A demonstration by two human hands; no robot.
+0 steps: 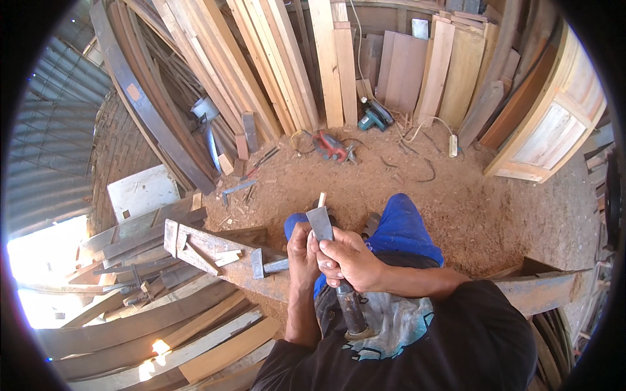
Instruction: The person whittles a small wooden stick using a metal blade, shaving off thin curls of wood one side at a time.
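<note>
Chisel point(351, 309), long axis fore-and-aft, blade point(320, 225) forward and slightly left, right fingers point(330, 264) around it, hold of left fingers point(300, 242) unclear

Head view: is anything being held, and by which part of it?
A flat grey metal chisel: the right hand grips it near where blade meets handle; the left hand's hold is unclear.

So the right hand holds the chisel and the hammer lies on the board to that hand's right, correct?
Not quite: the right hand does hold the chisel, but the head view shows the hammer on the board to that hand's left, not its right.
</note>
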